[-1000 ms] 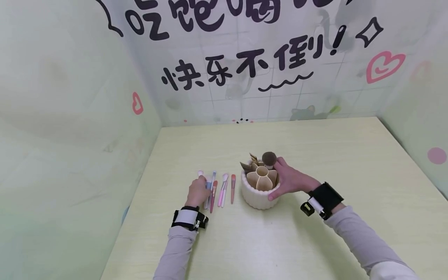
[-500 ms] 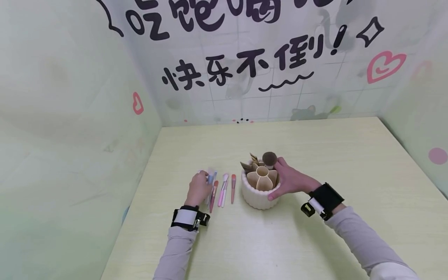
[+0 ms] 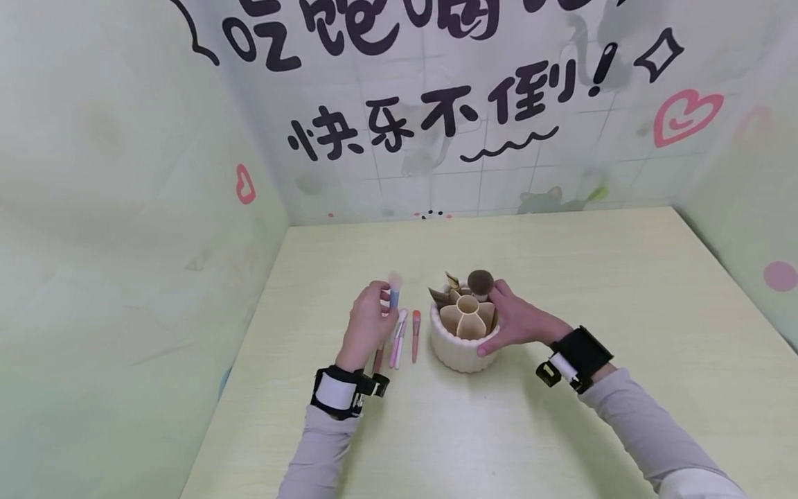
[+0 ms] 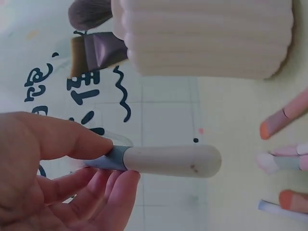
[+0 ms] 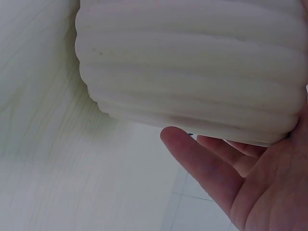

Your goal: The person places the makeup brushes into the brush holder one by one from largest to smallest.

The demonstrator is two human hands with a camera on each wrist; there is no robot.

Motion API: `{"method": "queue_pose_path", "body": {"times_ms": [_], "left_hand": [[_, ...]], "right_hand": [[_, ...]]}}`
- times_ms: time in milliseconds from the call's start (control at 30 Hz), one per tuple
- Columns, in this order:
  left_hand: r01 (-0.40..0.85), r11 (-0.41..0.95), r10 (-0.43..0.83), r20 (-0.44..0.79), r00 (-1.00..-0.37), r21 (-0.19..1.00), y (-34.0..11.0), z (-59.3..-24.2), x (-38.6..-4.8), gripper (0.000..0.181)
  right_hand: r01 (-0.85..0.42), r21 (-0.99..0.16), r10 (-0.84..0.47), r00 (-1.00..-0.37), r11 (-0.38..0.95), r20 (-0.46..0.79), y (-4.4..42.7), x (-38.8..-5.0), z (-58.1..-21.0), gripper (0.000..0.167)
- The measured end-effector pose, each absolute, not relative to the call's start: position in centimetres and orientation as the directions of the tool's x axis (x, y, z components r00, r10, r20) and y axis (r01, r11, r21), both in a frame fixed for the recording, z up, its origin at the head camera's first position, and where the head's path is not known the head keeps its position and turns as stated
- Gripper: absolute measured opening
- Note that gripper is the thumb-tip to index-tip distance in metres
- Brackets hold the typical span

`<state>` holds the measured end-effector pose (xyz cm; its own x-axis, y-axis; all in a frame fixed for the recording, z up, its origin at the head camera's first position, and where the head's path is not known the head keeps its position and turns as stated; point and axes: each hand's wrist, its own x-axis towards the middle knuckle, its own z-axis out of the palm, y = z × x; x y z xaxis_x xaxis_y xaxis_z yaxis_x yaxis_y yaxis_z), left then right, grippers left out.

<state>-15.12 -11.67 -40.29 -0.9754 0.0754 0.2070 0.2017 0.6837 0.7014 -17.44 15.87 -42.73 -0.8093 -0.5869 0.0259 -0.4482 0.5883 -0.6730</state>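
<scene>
My left hand (image 3: pixel 366 326) pinches a makeup brush (image 3: pixel 395 299) by its blue ferrule, above the table. Pale bristles point up in the head view; the white handle (image 4: pixel 173 161) shows in the left wrist view. My right hand (image 3: pixel 520 319) holds the right side of a cream ribbed brush holder (image 3: pixel 464 357), thumb at the front. The holder has petal-shaped compartments and stands on the table. A fluffy dark brush (image 3: pixel 481 283) and flatter brown brushes (image 3: pixel 438 296) stand in its back and left compartments. Bristles of the held brush are mostly hidden in the left wrist view.
Between my left hand and the holder lie an orange-tipped brush (image 3: pixel 415 336), pink and white brushes (image 3: pixel 396 350), and a dark pink brush (image 3: pixel 377 360) partly covered by the hand. Printed walls border the pale table (image 3: pixel 561 263) at the back and sides.
My left hand has lifted the blue-ferruled brush from the row on the table and moved right and up with it. The right hand and holder have stayed in place.
</scene>
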Motion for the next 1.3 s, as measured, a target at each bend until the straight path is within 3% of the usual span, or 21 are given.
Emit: {"method": "queue_pose_path", "body": {"times_ms": [533, 833, 1300], "left_hand": [[0.389, 0.453, 0.201, 0.333, -0.921, 0.803, -7.1, -37.1, -14.3, 0.033], [0.393, 0.405, 0.211, 0.334, -0.919, 0.825, -6.1, -37.6, -14.6, 0.030], [0.448, 0.458, 0.278, 0.355, -0.892, 0.768, -6.0, -39.8, -14.3, 0.027]], "right_hand": [[-0.470, -0.681, -0.600, -0.798, 0.561, 0.057, 15.9, -17.6, -42.9, 0.107], [-0.476, -0.684, -0.600, -0.797, 0.553, 0.070, 15.8, -17.5, -42.9, 0.105], [-0.481, -0.689, -0.599, -0.797, 0.543, 0.085, 15.8, -17.5, -43.1, 0.105]]}}
